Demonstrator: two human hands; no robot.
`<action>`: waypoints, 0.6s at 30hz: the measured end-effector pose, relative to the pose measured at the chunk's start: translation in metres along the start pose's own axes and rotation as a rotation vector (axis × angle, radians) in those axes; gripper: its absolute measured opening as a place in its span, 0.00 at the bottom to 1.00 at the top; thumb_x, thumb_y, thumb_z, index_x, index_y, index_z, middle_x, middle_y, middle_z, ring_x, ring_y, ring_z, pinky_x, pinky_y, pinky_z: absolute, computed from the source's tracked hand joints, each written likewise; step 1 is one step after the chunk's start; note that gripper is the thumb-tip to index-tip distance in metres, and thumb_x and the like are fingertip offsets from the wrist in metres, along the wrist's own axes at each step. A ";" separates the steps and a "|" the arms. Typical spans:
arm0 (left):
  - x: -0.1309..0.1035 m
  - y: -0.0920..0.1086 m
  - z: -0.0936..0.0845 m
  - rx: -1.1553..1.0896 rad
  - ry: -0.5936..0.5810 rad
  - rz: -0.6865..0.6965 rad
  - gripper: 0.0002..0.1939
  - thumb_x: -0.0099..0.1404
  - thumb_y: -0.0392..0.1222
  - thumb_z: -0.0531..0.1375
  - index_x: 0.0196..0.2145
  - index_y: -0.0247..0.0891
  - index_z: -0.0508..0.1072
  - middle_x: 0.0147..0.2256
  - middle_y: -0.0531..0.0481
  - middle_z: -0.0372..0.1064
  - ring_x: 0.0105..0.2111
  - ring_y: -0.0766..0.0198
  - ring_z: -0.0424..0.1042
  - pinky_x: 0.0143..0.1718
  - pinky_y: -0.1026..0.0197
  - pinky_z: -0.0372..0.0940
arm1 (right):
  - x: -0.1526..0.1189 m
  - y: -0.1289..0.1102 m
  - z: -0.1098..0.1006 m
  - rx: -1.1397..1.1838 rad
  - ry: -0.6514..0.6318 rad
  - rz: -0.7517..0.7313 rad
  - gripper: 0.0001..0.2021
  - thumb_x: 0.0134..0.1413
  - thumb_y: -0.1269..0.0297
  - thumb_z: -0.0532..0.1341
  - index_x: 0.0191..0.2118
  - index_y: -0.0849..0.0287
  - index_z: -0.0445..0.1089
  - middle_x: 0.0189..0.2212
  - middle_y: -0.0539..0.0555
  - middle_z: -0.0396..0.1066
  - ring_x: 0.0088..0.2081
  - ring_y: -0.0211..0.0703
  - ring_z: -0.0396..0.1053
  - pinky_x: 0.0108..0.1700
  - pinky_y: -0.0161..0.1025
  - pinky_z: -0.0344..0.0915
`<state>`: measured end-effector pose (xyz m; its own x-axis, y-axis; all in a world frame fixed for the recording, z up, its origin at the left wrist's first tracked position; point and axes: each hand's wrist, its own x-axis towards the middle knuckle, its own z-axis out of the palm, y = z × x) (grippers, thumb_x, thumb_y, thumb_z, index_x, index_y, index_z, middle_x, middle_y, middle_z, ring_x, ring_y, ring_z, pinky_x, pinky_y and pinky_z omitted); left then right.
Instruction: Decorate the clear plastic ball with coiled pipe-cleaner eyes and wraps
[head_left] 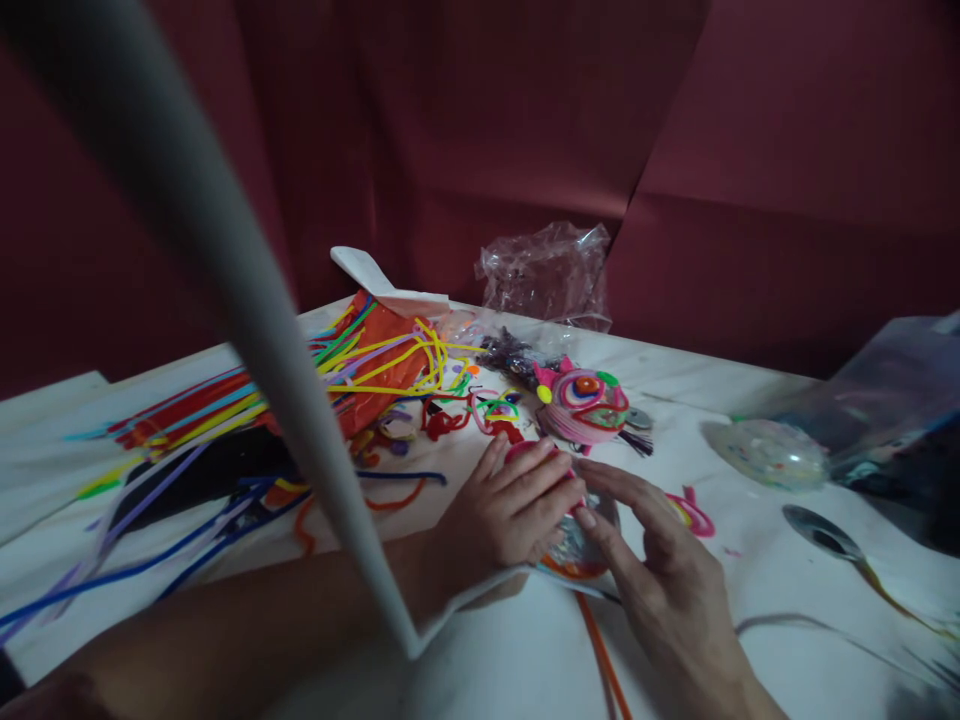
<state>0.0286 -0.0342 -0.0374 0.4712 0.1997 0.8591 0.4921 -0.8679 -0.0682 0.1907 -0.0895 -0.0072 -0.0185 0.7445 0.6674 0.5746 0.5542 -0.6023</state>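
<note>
"While the white counter (795,585) is filling the lower view, what is sitting along its edges?"

"Fuzzy stems (210,400) are lying over an orange sheet (364,410) toward the left edge; a clear bag (547,275) is standing at the far edge."

"And the hands?"

"Inward from the far edge's middle, the left hand (517,500) is covering part of a round piece (589,545), fingers nearly straight; whether it is gripping, I can't tell. The right hand (671,565) is spreading loosely beside it, showing no firm hold."

"How far along?"

"A pink piece (574,425) nearer the far edge is looking finished; the round piece is showing bare shiny surface, so it is probably lagging."

"Any room?"

"More toward the right edge, where a pink loop (703,522) is lying; stems are crowding the left."
</note>
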 end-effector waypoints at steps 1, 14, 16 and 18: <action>-0.001 0.001 0.001 0.017 -0.014 0.014 0.21 0.70 0.44 0.42 0.54 0.35 0.63 0.52 0.40 0.67 0.59 0.57 0.57 0.62 0.49 0.46 | 0.000 0.000 0.000 0.004 -0.002 -0.003 0.11 0.57 0.61 0.60 0.46 0.52 0.70 0.44 0.55 0.72 0.47 0.49 0.68 0.49 0.46 0.65; 0.011 0.006 -0.020 -0.046 -0.225 0.003 0.32 0.62 0.57 0.54 0.53 0.28 0.61 0.54 0.34 0.62 0.57 0.48 0.59 0.57 0.48 0.56 | 0.011 0.013 -0.040 0.003 -0.122 0.212 0.18 0.53 0.53 0.59 0.48 0.55 0.71 0.51 0.57 0.70 0.52 0.54 0.67 0.48 0.46 0.68; 0.013 0.008 -0.023 -0.068 -0.268 -0.021 0.33 0.60 0.58 0.56 0.54 0.28 0.61 0.54 0.34 0.61 0.57 0.48 0.58 0.58 0.48 0.55 | 0.023 0.034 -0.062 -0.374 -0.168 0.343 0.21 0.53 0.49 0.55 0.47 0.55 0.72 0.43 0.57 0.75 0.40 0.54 0.74 0.35 0.43 0.72; 0.014 0.009 -0.025 -0.082 -0.289 -0.044 0.33 0.60 0.57 0.56 0.54 0.28 0.61 0.55 0.35 0.61 0.58 0.49 0.57 0.59 0.48 0.54 | 0.030 0.058 -0.079 -0.496 -0.215 0.392 0.18 0.49 0.52 0.57 0.39 0.59 0.76 0.27 0.58 0.78 0.28 0.57 0.75 0.24 0.43 0.69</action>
<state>0.0208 -0.0509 -0.0133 0.6454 0.3488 0.6796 0.4616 -0.8869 0.0168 0.2878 -0.0641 0.0129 0.1358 0.9420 0.3069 0.8793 0.0282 -0.4755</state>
